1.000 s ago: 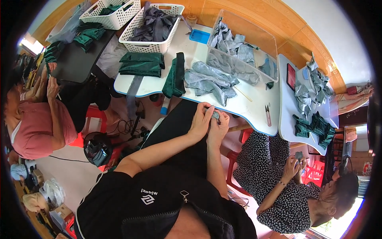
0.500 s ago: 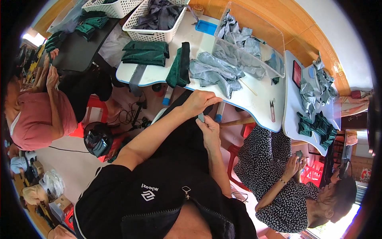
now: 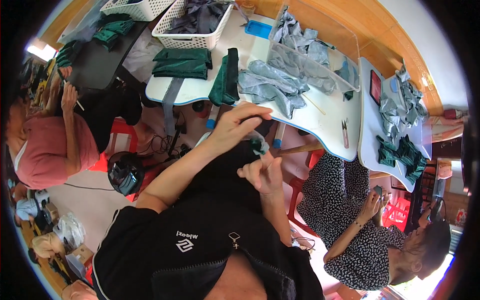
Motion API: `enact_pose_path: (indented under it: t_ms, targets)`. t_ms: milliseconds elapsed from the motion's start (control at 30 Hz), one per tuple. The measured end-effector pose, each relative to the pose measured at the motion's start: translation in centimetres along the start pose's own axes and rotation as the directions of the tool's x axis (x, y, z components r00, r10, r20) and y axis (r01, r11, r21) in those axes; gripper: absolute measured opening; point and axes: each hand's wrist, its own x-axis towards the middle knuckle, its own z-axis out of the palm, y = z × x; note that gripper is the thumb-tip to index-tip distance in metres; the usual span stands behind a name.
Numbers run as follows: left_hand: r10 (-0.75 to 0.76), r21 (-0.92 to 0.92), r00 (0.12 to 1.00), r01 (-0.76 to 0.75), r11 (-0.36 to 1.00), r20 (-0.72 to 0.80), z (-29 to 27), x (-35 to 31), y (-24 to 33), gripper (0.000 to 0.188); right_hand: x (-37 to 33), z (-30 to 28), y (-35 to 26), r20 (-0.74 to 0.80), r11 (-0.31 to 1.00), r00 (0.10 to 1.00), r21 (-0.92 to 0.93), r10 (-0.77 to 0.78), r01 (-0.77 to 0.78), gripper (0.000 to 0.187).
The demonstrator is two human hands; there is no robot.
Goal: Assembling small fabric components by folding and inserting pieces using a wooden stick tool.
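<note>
My left hand (image 3: 236,126) is above my lap, just off the table edge, with its fingers bent together toward the thumb; what they pinch, if anything, I cannot make out. Below and to the right, my right hand (image 3: 264,175) has its index finger raised and the other fingers curled. At that fingertip sits a small green and grey fabric piece (image 3: 258,145), seemingly pulled over it. Beyond my hands, the table carries a folded dark green fabric strip (image 3: 226,80), a stack of green fabric (image 3: 182,64) and crumpled grey-green pieces (image 3: 272,87).
Small scissors (image 3: 345,134) and a thin stick (image 3: 315,104) lie on the white table (image 3: 327,122). Behind are a clear bin (image 3: 345,45), a blue tray (image 3: 258,29) and a white basket (image 3: 192,41). Co-workers sit at left (image 3: 52,145) and right (image 3: 360,240).
My right index finger has straightened up into the small fabric piece, which now shows green. My left hand has shifted slightly left and its fingers have loosened.
</note>
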Motion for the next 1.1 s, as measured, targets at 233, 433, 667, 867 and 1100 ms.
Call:
enact_pose_path:
  t_ms: [233, 433, 667, 867, 1100]
  targets:
    - [-0.085, 0.171, 0.98, 0.053, 0.984, 0.183, -1.4, -1.6, -0.2, 0.037, -0.3, -1.5, -2.6, 0.009, 0.943, 1.0, 0.333, -0.024, 0.02, 0.113]
    - [-0.28, -0.237, 0.96, 0.27, 0.933, -0.011, -3.1, -0.8, -2.5, 0.022, -11.9, -9.5, -7.8, -0.106, 0.974, 0.994, -0.226, 0.003, -0.027, 0.116]
    - [-0.351, -0.394, 0.936, 0.312, 0.864, -0.029, 0.7, -0.3, -2.6, 0.017, -3.0, -2.0, -5.2, -0.42, 0.449, 0.877, -0.846, -0.233, -0.287, 0.058]
    - [-0.297, 0.016, 0.955, 0.297, 0.955, -0.01, -6.0, 2.0, 0.0, 0.013, -7.2, -1.6, -9.3, -0.501, 0.857, 0.834, -0.511, -0.232, -0.069, 0.022]
    - [0.045, 0.309, 0.963, -0.129, 0.942, 0.264, 0.5, 3.4, 1.3, 0.041, -2.9, 0.3, -12.3, -0.542, 0.979, 0.817, -0.142, -0.198, 0.143, 0.05]
